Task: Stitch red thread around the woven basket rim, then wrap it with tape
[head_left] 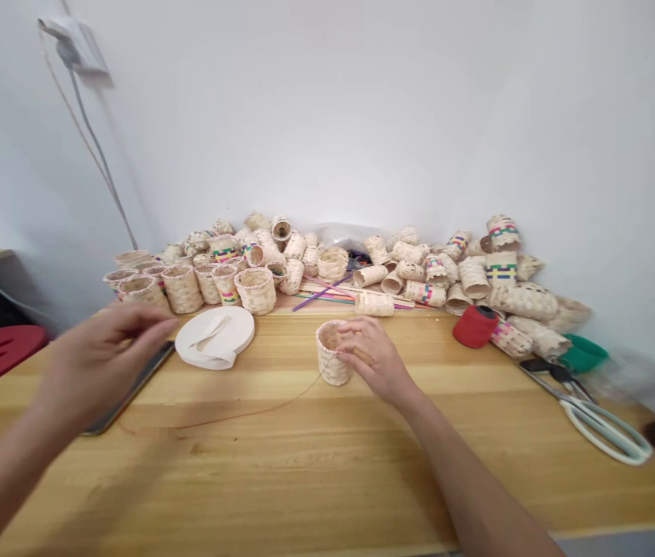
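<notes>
Left hand [110, 356]: raised at left; I can't tell whether it grips anything.
Right hand [370, 356]: I have its fingers closed on the basket's rim.
Basket [332, 367]: upright on the table [304, 495].
Thread [257, 411]: trails leftward from the basket.

We record the left hand [107, 350] and right hand [374, 360] as bare. We find the left forearm [11, 480] and right forearm [466, 468] likewise uncovered along the whole length in view. Both are slim, smooth in outline and taper towards the wrists [410, 396]. We note slender fingers [355, 328] on the right hand; its nail detail is too small to tell.
</notes>
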`<state>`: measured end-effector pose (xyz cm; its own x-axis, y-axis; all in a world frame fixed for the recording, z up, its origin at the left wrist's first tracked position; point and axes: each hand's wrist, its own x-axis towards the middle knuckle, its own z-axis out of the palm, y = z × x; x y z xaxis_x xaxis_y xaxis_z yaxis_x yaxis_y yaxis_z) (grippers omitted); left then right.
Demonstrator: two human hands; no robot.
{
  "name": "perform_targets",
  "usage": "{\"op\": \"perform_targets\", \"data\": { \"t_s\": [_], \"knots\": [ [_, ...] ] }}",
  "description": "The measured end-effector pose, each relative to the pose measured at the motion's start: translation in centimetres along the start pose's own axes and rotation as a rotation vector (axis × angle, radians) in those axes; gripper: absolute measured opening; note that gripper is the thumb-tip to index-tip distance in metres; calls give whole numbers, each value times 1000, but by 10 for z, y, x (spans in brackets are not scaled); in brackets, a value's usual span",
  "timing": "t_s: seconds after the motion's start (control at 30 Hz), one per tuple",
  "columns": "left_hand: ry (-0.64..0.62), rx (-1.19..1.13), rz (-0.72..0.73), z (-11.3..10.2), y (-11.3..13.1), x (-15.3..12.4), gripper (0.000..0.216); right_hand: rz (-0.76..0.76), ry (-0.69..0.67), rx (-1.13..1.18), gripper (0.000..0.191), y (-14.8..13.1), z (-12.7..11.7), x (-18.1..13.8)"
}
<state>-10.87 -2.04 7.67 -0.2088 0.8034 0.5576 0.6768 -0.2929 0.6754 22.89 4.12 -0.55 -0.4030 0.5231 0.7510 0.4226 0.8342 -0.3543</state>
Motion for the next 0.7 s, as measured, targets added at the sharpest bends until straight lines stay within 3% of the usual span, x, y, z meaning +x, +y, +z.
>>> {"op": "perform_targets", "data": {
  "t_s": [0.07, 0.17, 0.33, 0.5, 0.7],
  "knots": [
    [-136, -86, 127, 31, 12, 0, 13, -8, -10, -3, 9, 3, 2, -1],
    [-318, -181, 154, 75, 22, -3, 16, -12, -13, -6, 8, 3, 2, -1],
    [-523, 44, 220, 128, 4, -6, 20, -1, -12, 6, 11, -2, -3, 0],
    [-553, 172, 274, 148, -18, -5, 22, 80, 47, 40, 18, 0, -3, -1],
    [-505, 198, 358, 142, -12, -8, 18, 157, 85, 19, 26, 3, 1, -3]
  ]
}}
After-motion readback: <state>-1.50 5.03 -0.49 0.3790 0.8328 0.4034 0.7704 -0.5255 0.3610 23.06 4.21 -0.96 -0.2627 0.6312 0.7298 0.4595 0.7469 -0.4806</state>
